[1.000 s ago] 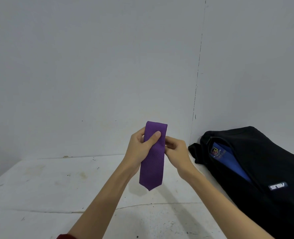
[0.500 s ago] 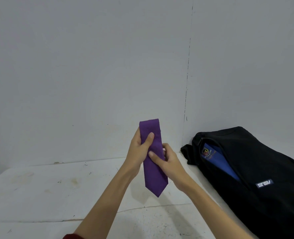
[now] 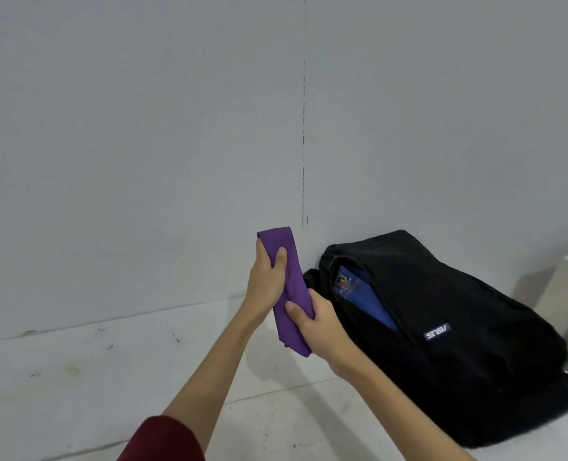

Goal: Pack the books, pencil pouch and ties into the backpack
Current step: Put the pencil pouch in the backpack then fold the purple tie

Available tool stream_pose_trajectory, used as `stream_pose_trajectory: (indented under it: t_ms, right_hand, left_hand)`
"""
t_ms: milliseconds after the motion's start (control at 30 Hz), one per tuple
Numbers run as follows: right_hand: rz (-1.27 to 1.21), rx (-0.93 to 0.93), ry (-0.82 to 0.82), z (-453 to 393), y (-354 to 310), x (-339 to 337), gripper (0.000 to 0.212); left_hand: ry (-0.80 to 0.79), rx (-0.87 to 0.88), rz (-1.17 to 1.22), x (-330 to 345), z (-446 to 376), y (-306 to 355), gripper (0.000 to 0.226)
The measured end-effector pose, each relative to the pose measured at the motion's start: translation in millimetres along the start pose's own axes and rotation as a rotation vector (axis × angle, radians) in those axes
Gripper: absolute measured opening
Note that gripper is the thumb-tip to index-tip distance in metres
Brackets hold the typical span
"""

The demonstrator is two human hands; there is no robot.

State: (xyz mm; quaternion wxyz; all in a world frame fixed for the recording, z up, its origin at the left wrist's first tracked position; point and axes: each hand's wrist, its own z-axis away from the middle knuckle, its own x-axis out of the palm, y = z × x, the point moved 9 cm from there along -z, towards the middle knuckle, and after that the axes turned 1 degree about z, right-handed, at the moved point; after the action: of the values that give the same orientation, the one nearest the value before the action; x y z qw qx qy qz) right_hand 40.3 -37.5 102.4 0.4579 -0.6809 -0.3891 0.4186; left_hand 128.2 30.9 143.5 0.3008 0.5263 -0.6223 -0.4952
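We see left hand (image 3: pixel 266 277) gripping folded tie (image 3: pixel 287 287) near top; right hand (image 3: pixel 319 322) pinching lower part, beside open backpack (image 3: pixel 459 311).

blue book (image 3: pixel 369 296) mostly hidden inside backpack (image 3: pixel 459 327), its emblem blurred, maroon sleeve (image 3: pixel 166 440) cut off at bottom edge

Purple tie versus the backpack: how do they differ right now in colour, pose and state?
The purple tie is folded, slim and held in the air, gripped by the left hand near its top and the right hand lower down. The backpack is black, bulky, lies on the white table and gapes open, showing a blue item. Both are soft fabric.
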Motion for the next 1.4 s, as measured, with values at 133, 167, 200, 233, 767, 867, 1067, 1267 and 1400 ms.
stream_pose_trajectory:
  t_ms: [133, 167, 200, 233, 767, 867, 1067, 1267, 1400]
  right_hand:
    - [0.125, 0.074, 0.019, -2.1, 21.1, -40.7, 0.005]
    - [0.156, 0.09, 0.03, -5.6, 26.3, -58.2, 0.007]
    - [0.172, 0.109, 0.038, -7.4, 29.7, -69.7, 0.009]
    - [0.173, 0.13, 0.049, -10.9, 33.8, -85.8, 0.01]
    - [1.398, -0.144, -0.137, -56.5, 22.2, -147.3, 0.03]
    - [1.21, -0.132, -0.097, -61.2, 14.9, -161.2, 0.025]
    - [0.87, 0.02, -0.138, -80.8, 0.8, -207.4, 0.023]
    - [0.738, 0.033, -0.19, -80.4, 8.7, -207.8, 0.019]
    - [0.699, 0.017, -0.211, -81.0, 7.8, -195.3, 0.019]
  left_hand:
    - [-0.087, -0.143, 0.142, 50.3, -3.9, -22.8, 0.038]
    - [-0.149, -0.21, 0.247, 70.0, -4.4, -26.5, 0.034]
    - [-0.219, -0.292, 0.372, 83.6, -1.8, -31.8, 0.031]
    - [-0.299, -0.374, 0.5, 101.3, 0.5, -34.9, 0.031]
    - [-0.252, -0.593, 0.398, 112.4, -10.3, -94.0, 0.046]
    - [-0.417, -0.583, 0.526, 126.6, -2.3, -84.5, 0.054]
    - [-0.568, -0.591, 0.485, 170.9, -9.1, -63.1, 0.023]
    - [-0.275, -0.54, 0.573, 203.0, -40.6, -67.6, 0.021]
    - [-0.043, -0.467, 0.422, 200.5, -50.2, -74.3, 0.034]
